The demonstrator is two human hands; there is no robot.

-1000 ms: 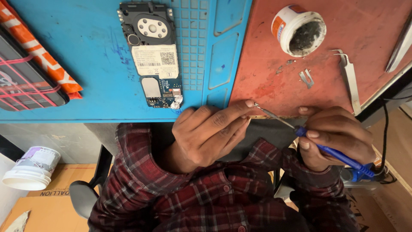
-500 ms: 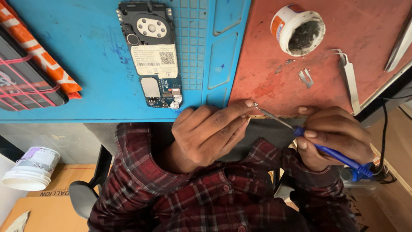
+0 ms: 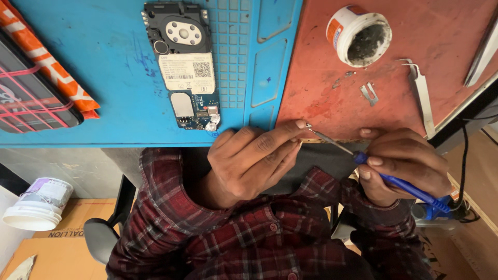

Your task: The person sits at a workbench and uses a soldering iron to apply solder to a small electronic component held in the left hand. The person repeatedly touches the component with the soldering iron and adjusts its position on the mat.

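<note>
Two hands are braced at the bench edge, likely for steadiness. A blue-handled soldering iron is gripped pen-style in the right hand, its tip brought to something tiny, too small to identify, pinched by the left hand. An opened phone lies at eleven o'clock, a flux tub at one o'clock.

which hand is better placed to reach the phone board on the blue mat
Probably left: the left hand lies just below the phone board, while the right hand grips the soldering iron farther off.
</note>
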